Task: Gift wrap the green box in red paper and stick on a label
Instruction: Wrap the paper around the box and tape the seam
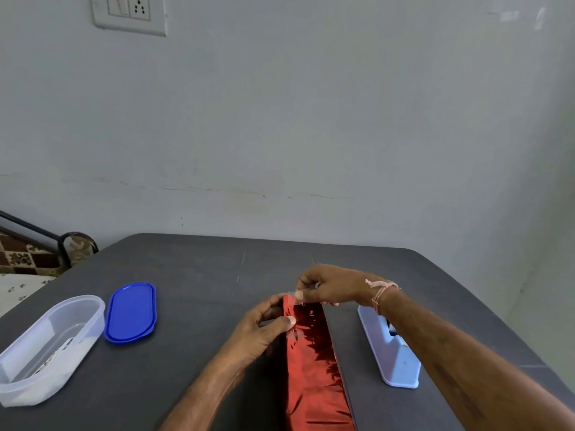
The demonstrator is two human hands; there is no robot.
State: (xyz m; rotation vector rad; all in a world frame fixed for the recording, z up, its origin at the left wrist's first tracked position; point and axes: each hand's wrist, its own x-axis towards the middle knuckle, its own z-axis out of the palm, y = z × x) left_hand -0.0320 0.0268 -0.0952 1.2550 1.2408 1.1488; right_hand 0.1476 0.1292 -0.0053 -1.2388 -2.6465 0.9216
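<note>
— On the dark grey table [186, 275], mid-front: where's the parcel?
— Crinkly shiny red foil paper [314, 368] lies lengthwise; no green box shows, likely inside. I have the left hand [264, 329] gripping its far edge, thumb pressing; the right hand [331, 287] pinches a clear tape strip [291, 294].
— Handling?
— Thin, slippery, springy, I judge; I'd hold at folded corners.

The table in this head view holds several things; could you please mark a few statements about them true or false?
1. The blue lid sits on the clear tub. False: it lies on the table beside the tub.
2. The left hand grips the far end of the red parcel. True.
3. The tape dispenser stands right of the parcel. True.
4. The right hand lies flat on the table. False: it is raised, pinching what looks like clear tape.
</note>
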